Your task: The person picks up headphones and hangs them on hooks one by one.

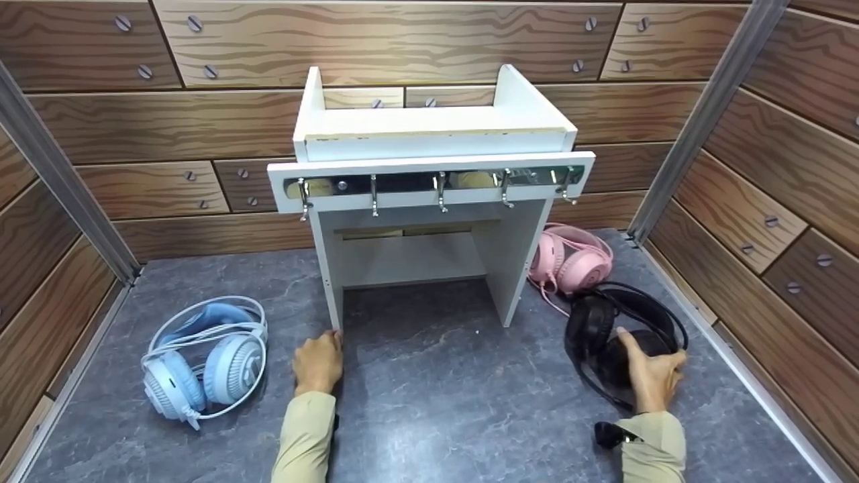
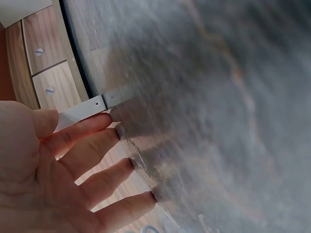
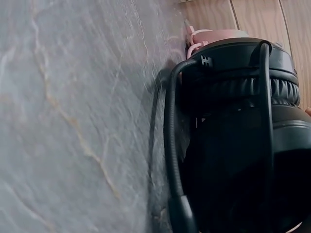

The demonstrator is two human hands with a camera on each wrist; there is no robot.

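Observation:
My left hand [image 1: 317, 363] is at the bottom front corner of the white stand's [image 1: 330, 282] left side panel. In the left wrist view, the thumb and index finger pinch the panel edge [image 2: 80, 111], while the other fingertips touch the tabletop. On the right, my right hand [image 1: 652, 372] grips an ear cup of the black headphones [image 1: 590, 325], thumb on top. These fill much of the right wrist view, where a thin boom or cable [image 3: 171, 131] curves beside the cups; most of that hand is hidden there. The stand carries a front rail [image 1: 409, 165] with several metal hooks.
Pink headphones [image 1: 582, 270] lie behind the black pair, against the stand's right side. Light blue headphones [image 1: 231, 369] lie on the left of the grey marbled tabletop [image 1: 429, 389]. Wood-patterned walls [image 1: 402, 40] enclose the back and both sides.

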